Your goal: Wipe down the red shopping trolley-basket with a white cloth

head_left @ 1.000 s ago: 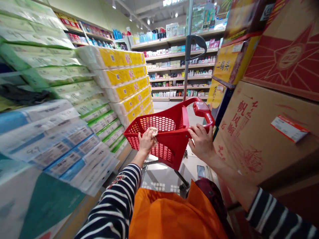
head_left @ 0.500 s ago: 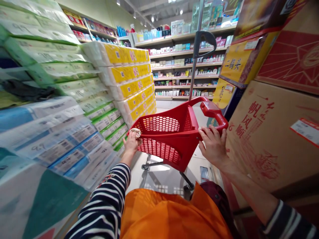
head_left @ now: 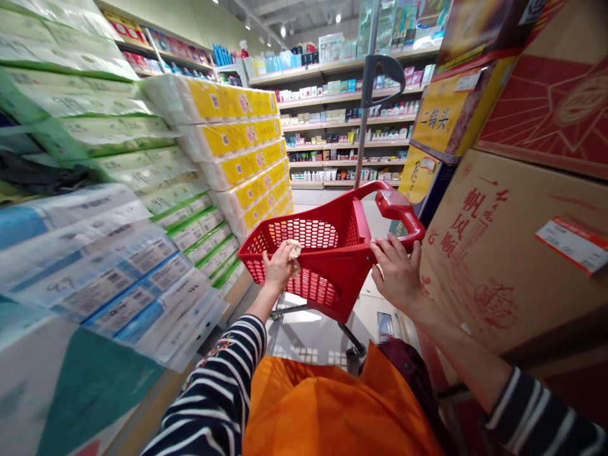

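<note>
A red plastic shopping cart stands tilted in a shop aisle in front of me, its basket empty. My left hand presses a small crumpled whitish cloth against the near rim of the basket. My right hand grips the rim's right corner, just below the red handle. Both arms wear dark sleeves with white stripes, and an orange apron covers my front.
Stacked packs of tissue paper in green, blue and yellow wrap line the left side. Large cardboard cartons with red print crowd the right. A grey pole rises behind the cart. Product shelves close the aisle's far end.
My left hand slid the cloth along the near rim, first to the left corner, then back toward the middle. The cart and my right hand shifted only slightly.
</note>
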The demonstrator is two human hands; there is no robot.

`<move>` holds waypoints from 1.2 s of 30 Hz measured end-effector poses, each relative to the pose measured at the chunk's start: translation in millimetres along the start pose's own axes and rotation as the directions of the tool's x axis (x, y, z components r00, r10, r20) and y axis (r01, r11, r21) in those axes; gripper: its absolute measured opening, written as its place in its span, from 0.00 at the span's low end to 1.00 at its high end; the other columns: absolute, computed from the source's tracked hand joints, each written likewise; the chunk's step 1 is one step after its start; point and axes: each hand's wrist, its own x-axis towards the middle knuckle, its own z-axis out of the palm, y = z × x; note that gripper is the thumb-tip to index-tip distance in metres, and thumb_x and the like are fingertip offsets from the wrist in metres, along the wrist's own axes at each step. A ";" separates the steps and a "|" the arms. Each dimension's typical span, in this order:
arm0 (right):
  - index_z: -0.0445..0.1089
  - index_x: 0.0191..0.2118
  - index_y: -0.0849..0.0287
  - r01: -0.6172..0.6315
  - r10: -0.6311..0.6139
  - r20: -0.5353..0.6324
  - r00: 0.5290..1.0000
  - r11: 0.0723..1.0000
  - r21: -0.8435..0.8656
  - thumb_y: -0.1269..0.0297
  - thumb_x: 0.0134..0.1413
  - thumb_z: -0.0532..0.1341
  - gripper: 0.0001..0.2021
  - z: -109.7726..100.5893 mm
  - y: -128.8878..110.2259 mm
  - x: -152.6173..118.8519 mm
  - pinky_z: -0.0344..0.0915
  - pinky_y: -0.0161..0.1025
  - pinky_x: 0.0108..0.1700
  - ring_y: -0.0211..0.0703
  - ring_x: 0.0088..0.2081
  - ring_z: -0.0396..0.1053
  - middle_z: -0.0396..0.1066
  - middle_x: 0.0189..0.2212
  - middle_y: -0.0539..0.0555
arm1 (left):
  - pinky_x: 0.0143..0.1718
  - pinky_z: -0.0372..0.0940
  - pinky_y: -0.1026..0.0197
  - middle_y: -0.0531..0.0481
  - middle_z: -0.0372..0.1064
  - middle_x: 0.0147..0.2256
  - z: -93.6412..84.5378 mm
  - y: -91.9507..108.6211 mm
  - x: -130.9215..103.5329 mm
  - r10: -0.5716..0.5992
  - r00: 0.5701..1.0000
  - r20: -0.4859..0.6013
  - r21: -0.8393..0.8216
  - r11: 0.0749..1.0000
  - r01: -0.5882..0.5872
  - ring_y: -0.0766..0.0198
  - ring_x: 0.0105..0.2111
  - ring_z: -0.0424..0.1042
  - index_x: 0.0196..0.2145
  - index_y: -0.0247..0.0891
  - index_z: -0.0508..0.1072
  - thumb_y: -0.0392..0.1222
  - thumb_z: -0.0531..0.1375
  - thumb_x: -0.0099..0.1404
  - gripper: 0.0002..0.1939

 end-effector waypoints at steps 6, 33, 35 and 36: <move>0.67 0.53 0.65 -0.012 0.012 -0.014 1.000 1.000 0.018 0.71 0.54 0.51 0.21 1.8 -3.6 -1.9 0.35 0.60 0.64 0.53 0.58 0.59 0.68 0.54 0.59 | 0.63 0.40 0.38 0.43 0.60 0.59 1.3 57.2 -1.1 0.095 0.995 -0.018 -0.095 0.991 -0.096 0.58 0.59 0.60 0.55 0.44 0.65 0.35 0.52 0.60 0.24; 0.60 0.59 0.63 -0.244 0.243 0.022 0.970 0.965 0.092 0.68 0.55 0.51 0.25 -6.8 46.9 10.1 0.38 0.66 0.61 0.60 0.62 0.51 0.59 0.60 0.63 | 0.65 0.29 0.43 0.46 0.58 0.61 -7.9 188.3 15.6 0.361 0.932 -0.043 -0.222 0.906 -0.361 0.61 0.60 0.58 0.56 0.45 0.64 0.42 0.49 0.66 0.21; 0.60 0.59 0.64 -0.256 0.253 0.038 0.967 0.962 0.097 0.66 0.56 0.51 0.25 -2.8 54.6 10.4 0.41 0.66 0.61 0.61 0.62 0.52 0.59 0.60 0.64 | 0.65 0.30 0.42 0.46 0.60 0.60 -3.3 160.0 14.8 0.280 0.959 -0.033 -0.211 0.936 -0.281 0.60 0.59 0.59 0.56 0.45 0.64 0.42 0.48 0.66 0.21; 0.60 0.59 0.64 -0.256 0.252 0.047 0.967 0.962 0.099 0.66 0.56 0.51 0.25 -0.3 57.4 10.5 0.43 0.65 0.61 0.61 0.62 0.52 0.59 0.59 0.64 | 0.65 0.31 0.41 0.46 0.61 0.59 -1.0 141.9 13.5 0.233 0.972 -0.025 -0.199 0.952 -0.233 0.59 0.59 0.60 0.55 0.45 0.65 0.42 0.49 0.66 0.20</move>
